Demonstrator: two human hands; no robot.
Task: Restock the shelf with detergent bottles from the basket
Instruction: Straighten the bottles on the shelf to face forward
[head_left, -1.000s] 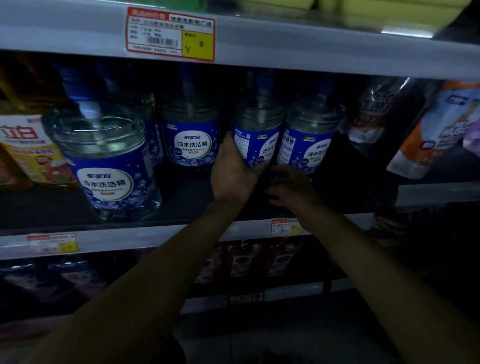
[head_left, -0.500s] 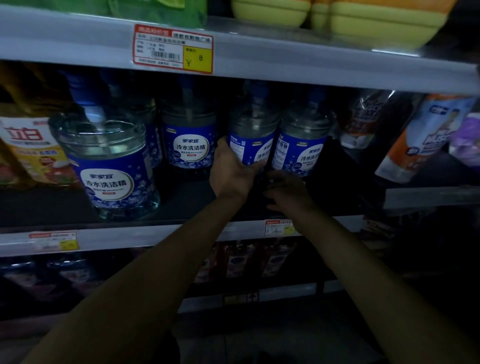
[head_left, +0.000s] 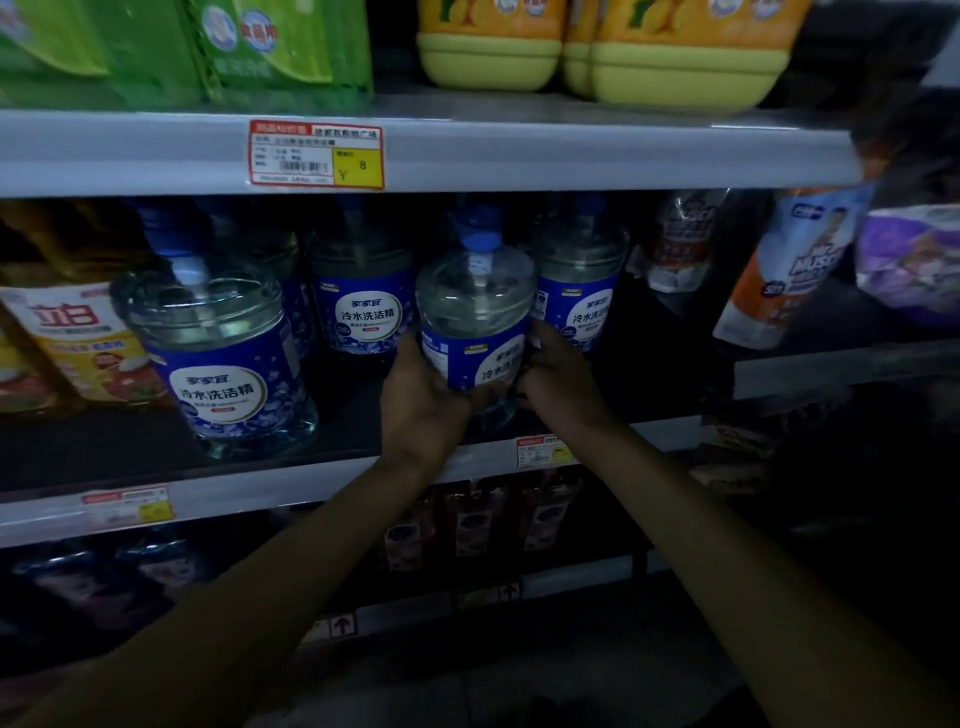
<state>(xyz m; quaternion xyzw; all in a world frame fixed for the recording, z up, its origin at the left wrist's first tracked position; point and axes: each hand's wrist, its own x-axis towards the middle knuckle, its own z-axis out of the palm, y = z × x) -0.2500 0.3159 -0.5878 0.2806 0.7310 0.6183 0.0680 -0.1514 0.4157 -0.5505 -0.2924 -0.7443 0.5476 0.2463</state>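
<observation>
Right now both my hands are wrapped around one detergent bottle (head_left: 475, 322) at the front of the middle shelf (head_left: 311, 483). My left hand (head_left: 423, 400) cups its lower left side with fingers curled under, and my right hand (head_left: 558, 374) grips the right side, fingers bent round the label. The bottle is clear with a blue cap and a blue wrap; its white oval reads 家家宜 and 冷水洗洁精, partly covered by my fingers. I cannot tell whether its base touches the shelf.

Three matching bottles stand on the same shelf: a front bottle (head_left: 223, 364) well to the left, its label fully readable, a rear bottle (head_left: 361, 306) just behind my left hand, and a right bottle (head_left: 579, 291) close beside the one I hold.

Further left is a yellow bottle (head_left: 62, 332) marked 立白. To the right leans an orange pouch (head_left: 779, 280) with "Mr Muscle" lettering, blurred.

On the upper shelf edge (head_left: 571, 156) a red-bordered price tag (head_left: 316, 154) shows ¥ 8 on yellow; its small print is unreadable. Above sit green packs (head_left: 208, 47) and yellow tubs (head_left: 488, 57).
</observation>
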